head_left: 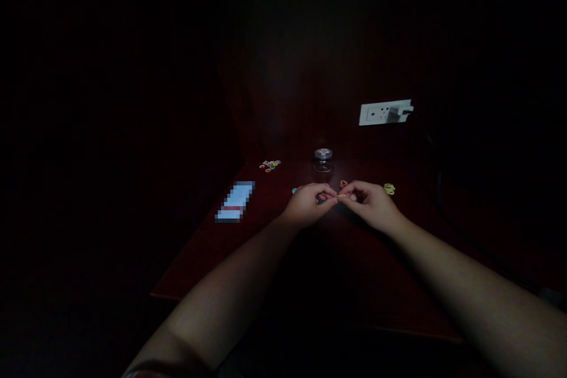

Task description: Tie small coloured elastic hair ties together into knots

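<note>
Head view: left hand (307, 205) and right hand (374, 204) both pinch small yellow band (340, 196), slightly below frame centre, over dark red desk (199, 260); yellow bands (388, 189) right, clear jar (323, 164) above.

A phone (235, 199) with a lit, pixelated screen lies flat near the left edge of the dark red table (201, 255). A white socket (373, 114) is mounted on the wall (305, 115) behind; a plug (398, 111) occupies its right end (a dark cable (439, 186) runs from it, down the right side).
</note>
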`<state>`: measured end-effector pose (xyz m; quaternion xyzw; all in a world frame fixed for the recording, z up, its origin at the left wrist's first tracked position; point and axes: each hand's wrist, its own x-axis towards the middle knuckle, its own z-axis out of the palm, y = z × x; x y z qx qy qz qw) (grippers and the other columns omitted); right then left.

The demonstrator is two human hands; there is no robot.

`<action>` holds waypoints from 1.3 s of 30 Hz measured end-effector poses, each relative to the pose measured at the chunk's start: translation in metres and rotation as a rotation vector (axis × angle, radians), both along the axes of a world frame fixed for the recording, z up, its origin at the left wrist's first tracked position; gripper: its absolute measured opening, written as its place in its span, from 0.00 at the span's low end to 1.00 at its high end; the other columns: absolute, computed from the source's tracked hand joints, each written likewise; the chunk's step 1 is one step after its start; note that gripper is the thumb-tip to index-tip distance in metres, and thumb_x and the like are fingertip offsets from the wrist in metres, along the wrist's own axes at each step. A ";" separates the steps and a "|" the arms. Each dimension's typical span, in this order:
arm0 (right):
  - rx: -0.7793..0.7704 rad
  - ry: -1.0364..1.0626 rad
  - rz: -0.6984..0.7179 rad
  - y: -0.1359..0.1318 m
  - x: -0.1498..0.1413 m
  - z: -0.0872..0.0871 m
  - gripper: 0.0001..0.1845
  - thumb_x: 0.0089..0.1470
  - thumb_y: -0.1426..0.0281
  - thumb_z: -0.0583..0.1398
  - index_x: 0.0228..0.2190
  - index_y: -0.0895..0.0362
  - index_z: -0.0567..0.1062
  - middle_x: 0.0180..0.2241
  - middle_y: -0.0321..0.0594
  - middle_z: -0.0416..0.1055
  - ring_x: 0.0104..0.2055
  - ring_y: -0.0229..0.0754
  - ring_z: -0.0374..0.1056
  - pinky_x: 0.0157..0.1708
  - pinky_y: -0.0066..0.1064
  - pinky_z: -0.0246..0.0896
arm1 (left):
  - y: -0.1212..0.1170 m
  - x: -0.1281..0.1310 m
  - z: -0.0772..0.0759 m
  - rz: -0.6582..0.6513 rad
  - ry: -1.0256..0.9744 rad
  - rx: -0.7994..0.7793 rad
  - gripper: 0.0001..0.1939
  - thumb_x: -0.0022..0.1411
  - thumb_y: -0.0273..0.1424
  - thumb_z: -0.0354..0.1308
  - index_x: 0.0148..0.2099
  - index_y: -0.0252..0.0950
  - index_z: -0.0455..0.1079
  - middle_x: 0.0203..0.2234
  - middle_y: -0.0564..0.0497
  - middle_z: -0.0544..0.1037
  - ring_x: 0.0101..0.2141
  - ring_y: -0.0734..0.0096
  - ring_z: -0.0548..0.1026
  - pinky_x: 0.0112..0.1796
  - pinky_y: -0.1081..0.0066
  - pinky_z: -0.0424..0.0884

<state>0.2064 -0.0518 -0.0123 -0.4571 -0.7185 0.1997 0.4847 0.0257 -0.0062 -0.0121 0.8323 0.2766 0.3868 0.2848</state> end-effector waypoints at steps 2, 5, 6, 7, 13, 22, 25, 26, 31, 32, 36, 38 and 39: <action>0.008 -0.008 -0.005 0.000 -0.001 0.001 0.11 0.50 0.62 0.62 0.28 0.59 0.75 0.21 0.36 0.67 0.23 0.36 0.60 0.26 0.29 0.57 | 0.000 0.000 0.000 -0.010 0.022 0.017 0.09 0.56 0.33 0.59 0.38 0.34 0.74 0.30 0.51 0.77 0.30 0.76 0.72 0.31 0.76 0.68; 0.015 -0.011 -0.006 -0.001 -0.001 0.003 0.11 0.50 0.63 0.62 0.28 0.59 0.76 0.21 0.35 0.68 0.23 0.36 0.61 0.26 0.30 0.58 | -0.002 -0.001 0.000 -0.020 0.040 0.030 0.09 0.56 0.33 0.59 0.38 0.34 0.74 0.30 0.51 0.76 0.30 0.76 0.72 0.32 0.76 0.68; 0.018 -0.013 -0.005 -0.001 -0.001 0.003 0.11 0.50 0.63 0.62 0.28 0.59 0.76 0.20 0.35 0.67 0.23 0.36 0.61 0.26 0.30 0.58 | -0.002 -0.001 0.001 -0.022 0.043 0.034 0.09 0.57 0.33 0.59 0.37 0.34 0.74 0.30 0.51 0.76 0.30 0.76 0.72 0.31 0.76 0.67; 0.021 -0.014 -0.007 -0.001 -0.001 0.003 0.11 0.50 0.63 0.62 0.28 0.59 0.76 0.20 0.35 0.67 0.23 0.36 0.61 0.27 0.30 0.59 | -0.002 -0.001 0.001 -0.022 0.045 0.037 0.08 0.57 0.33 0.59 0.37 0.34 0.74 0.29 0.51 0.76 0.30 0.76 0.71 0.31 0.76 0.67; 0.017 -0.022 -0.002 0.002 0.000 -0.001 0.11 0.50 0.62 0.62 0.29 0.59 0.75 0.18 0.32 0.63 0.21 0.35 0.58 0.26 0.30 0.59 | -0.002 -0.002 0.004 0.000 0.040 0.035 0.08 0.58 0.32 0.58 0.36 0.34 0.75 0.28 0.52 0.76 0.29 0.76 0.70 0.31 0.76 0.67; 0.091 -0.124 -0.014 0.000 0.001 0.003 0.10 0.53 0.64 0.59 0.28 0.58 0.77 0.23 0.37 0.70 0.24 0.37 0.62 0.32 0.33 0.62 | -0.001 -0.003 0.002 0.011 0.042 0.046 0.09 0.59 0.33 0.57 0.36 0.34 0.76 0.29 0.52 0.77 0.28 0.77 0.70 0.30 0.77 0.65; 0.097 -0.127 -0.008 -0.001 0.001 0.004 0.11 0.54 0.64 0.59 0.28 0.58 0.77 0.24 0.38 0.71 0.27 0.39 0.65 0.36 0.36 0.63 | -0.001 -0.003 0.002 0.024 0.048 0.058 0.10 0.59 0.34 0.56 0.36 0.34 0.75 0.29 0.52 0.77 0.28 0.77 0.70 0.30 0.77 0.65; 0.097 -0.128 -0.005 -0.001 0.001 0.005 0.11 0.54 0.64 0.58 0.28 0.58 0.77 0.25 0.38 0.72 0.28 0.40 0.66 0.37 0.36 0.63 | -0.001 -0.003 0.002 0.024 0.048 0.062 0.10 0.59 0.33 0.56 0.36 0.34 0.75 0.28 0.52 0.76 0.27 0.77 0.70 0.29 0.77 0.65; 0.094 -0.126 -0.005 -0.001 0.001 0.004 0.10 0.54 0.65 0.58 0.27 0.56 0.77 0.27 0.39 0.73 0.31 0.42 0.69 0.44 0.39 0.62 | -0.001 -0.002 0.001 0.044 0.030 0.078 0.07 0.57 0.32 0.57 0.36 0.34 0.74 0.29 0.52 0.77 0.28 0.77 0.71 0.30 0.77 0.66; 0.095 -0.123 -0.004 -0.001 0.001 0.005 0.10 0.54 0.65 0.58 0.27 0.56 0.77 0.27 0.38 0.73 0.31 0.41 0.69 0.45 0.39 0.62 | -0.001 -0.001 0.001 0.053 0.026 0.077 0.07 0.57 0.32 0.58 0.36 0.34 0.74 0.30 0.51 0.77 0.29 0.76 0.71 0.30 0.77 0.66; 0.079 -0.133 0.006 -0.002 0.000 0.006 0.11 0.55 0.65 0.58 0.26 0.57 0.76 0.26 0.39 0.72 0.30 0.41 0.68 0.41 0.37 0.62 | -0.001 0.000 -0.001 0.070 -0.003 0.050 0.07 0.57 0.31 0.58 0.37 0.34 0.73 0.32 0.50 0.78 0.29 0.76 0.72 0.31 0.77 0.67; 0.066 -0.134 0.007 -0.002 0.000 0.007 0.12 0.55 0.64 0.58 0.25 0.57 0.76 0.26 0.39 0.72 0.30 0.41 0.68 0.37 0.35 0.62 | -0.001 0.000 -0.001 0.072 -0.020 0.039 0.08 0.56 0.31 0.58 0.38 0.33 0.72 0.32 0.50 0.77 0.30 0.76 0.72 0.32 0.77 0.67; 0.060 -0.132 0.006 -0.002 0.000 0.006 0.13 0.55 0.64 0.58 0.25 0.58 0.76 0.26 0.40 0.72 0.30 0.41 0.68 0.36 0.34 0.61 | -0.001 -0.001 -0.001 0.072 -0.022 0.036 0.08 0.56 0.31 0.58 0.38 0.33 0.72 0.31 0.50 0.77 0.30 0.76 0.72 0.31 0.77 0.67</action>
